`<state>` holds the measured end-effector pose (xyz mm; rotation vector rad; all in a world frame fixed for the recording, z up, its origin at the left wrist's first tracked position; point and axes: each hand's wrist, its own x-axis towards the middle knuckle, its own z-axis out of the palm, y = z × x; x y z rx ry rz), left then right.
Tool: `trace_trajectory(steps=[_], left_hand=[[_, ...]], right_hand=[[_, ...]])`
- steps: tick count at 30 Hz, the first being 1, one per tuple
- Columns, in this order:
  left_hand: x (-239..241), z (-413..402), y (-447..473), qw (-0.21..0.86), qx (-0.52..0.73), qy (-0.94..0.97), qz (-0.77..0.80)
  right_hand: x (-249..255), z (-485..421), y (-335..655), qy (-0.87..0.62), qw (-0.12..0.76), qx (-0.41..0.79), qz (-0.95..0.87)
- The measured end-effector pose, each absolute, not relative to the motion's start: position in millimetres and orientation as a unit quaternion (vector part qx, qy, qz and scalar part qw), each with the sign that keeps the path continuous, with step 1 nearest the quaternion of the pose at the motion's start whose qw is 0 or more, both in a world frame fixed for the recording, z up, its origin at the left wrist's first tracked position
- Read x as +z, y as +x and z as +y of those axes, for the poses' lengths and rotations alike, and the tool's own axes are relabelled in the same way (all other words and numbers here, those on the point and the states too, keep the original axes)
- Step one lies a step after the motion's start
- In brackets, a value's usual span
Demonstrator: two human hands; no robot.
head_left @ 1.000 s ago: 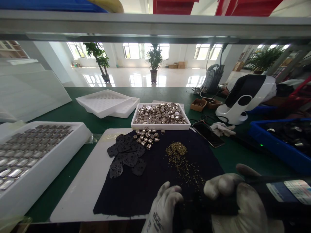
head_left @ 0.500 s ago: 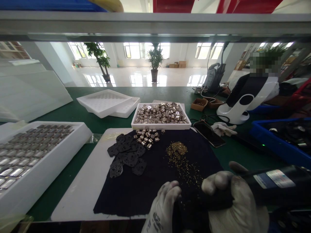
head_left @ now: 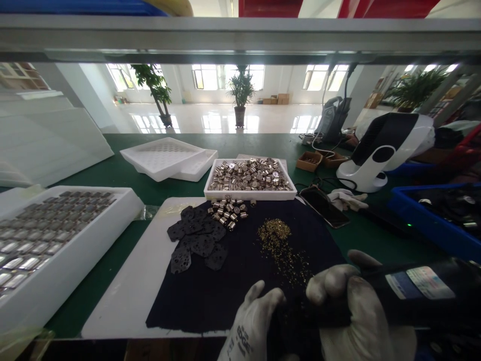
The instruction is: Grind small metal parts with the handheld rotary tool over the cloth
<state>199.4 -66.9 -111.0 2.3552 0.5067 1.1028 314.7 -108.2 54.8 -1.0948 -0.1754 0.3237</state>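
In a white glove, my right hand (head_left: 353, 306) is closed around a black electric screwdriver (head_left: 417, 288), whose labelled body points off to the right. My left hand (head_left: 253, 321), gloved too, curls at the front of a dark cloth (head_left: 188, 306) against a black part (head_left: 287, 328) that blends into the shadow. Its outline, and the tool's tip, are hard to make out. Just beyond my hands lie scattered tiny gold screws (head_left: 276, 231). Flat black plates (head_left: 203, 243) with holes are piled on the cloth's left, beside loose silver metal cylinders (head_left: 229, 210).
A white tray (head_left: 250, 194) heaped with more cylinders stands behind the cloth. At left sits a foam box (head_left: 90, 255) with rows of metal parts; empty foam trays (head_left: 161, 160) lie behind. A phone (head_left: 325, 206), a white-and-black device (head_left: 379, 150) and a blue bin (head_left: 432, 225) occupy the right.
My left hand's fingers have shifted, one now raised apart from the others. My right hand has moved slightly left with the electric screwdriver.
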Motion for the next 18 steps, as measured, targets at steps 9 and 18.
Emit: trace_trajectory(steps=[9, 18], left_hand=[[-128.9, -75.1, 198.8, 0.239, 0.392, 0.864, 0.209], [-91.2, -66.6, 209.5, 0.304, 0.377, 0.852, 0.199]], right_hand=[[43.0, -112.0, 303.2, -0.589, 0.755, 0.150, -0.243], [12.3, -116.4, 320.4, -0.606, 0.721, 0.190, -0.277]])
